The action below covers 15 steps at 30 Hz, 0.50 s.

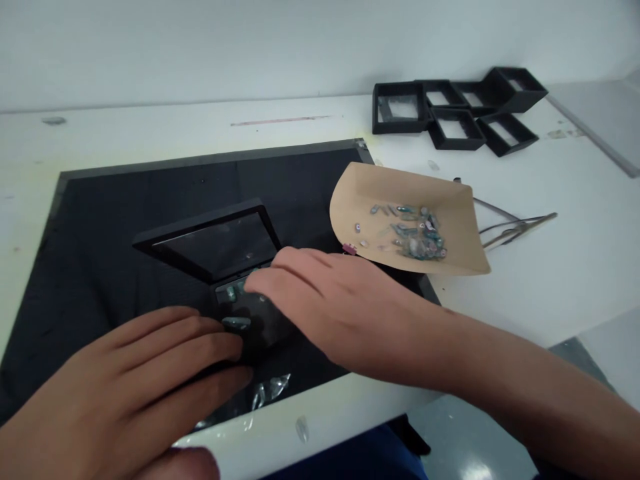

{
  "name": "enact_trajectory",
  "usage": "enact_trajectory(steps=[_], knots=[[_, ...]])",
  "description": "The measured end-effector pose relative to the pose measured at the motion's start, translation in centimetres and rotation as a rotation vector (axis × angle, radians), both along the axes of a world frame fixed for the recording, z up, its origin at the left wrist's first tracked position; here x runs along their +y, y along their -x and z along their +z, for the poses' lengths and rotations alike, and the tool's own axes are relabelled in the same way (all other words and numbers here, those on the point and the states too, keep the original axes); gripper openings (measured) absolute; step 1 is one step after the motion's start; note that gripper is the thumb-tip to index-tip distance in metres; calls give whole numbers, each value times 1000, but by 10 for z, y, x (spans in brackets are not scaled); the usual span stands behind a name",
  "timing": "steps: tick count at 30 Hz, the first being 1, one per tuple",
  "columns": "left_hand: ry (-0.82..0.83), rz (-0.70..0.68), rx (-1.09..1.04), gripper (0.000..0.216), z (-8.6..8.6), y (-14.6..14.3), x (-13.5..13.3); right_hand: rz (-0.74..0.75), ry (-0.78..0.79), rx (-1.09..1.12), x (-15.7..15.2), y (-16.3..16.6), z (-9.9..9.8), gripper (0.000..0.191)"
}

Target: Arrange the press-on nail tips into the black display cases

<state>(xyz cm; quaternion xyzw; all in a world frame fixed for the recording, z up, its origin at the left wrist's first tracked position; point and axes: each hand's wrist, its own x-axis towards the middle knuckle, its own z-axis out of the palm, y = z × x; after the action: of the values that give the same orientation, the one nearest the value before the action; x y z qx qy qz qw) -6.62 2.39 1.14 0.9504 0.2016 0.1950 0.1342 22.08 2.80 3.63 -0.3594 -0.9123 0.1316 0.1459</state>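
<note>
Head view, as I watched from nearby: the person's left hand (135,373) lay palm down with its long fingers straight and slightly parted, thumb set off from them, their tips over the near-left side of a black case (260,327). Above the case's right side hung the right hand (340,307), bent at the knuckles, its thumb pointing down inside; whether thumb and finger were pinched together on anything I could not tell, since the hand itself stood in the way. The two hands were apart, with the case between them, its windowed lid (215,243) tilted up at the far side. Inside I saw a small greenish piece (231,293), and a clear one (237,323) lay closer to the left fingers. All this sat on a black mat (100,213), where crumpled clear scraps (270,390) lay near the front edge. To the right, a tan tray (360,180) overlapped the mat and held a heap of small wrapped pieces (420,243), some bearing pinkish marks too small to read. A dark pink bit (349,249) was at its near rim. Beyond its right end, a thin metal tool (520,227) rested on the white table (150,133), and farther back black open frames (400,107) crowded together by the wall.
</note>
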Motion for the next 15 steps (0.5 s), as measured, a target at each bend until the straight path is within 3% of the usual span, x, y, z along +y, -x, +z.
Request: enact_trajectory(steps=[4,8,15], knots=[[7,-23,16,53,-2,-4,-4,-80,66,111,4,-16,6,31],[-49,-50,52,57,7,-14,-2,-154,-56,144,10,-28,3,32],[-66,-78,58,53,20,-23,7,54,-294,113,10,-25,-7,21]])
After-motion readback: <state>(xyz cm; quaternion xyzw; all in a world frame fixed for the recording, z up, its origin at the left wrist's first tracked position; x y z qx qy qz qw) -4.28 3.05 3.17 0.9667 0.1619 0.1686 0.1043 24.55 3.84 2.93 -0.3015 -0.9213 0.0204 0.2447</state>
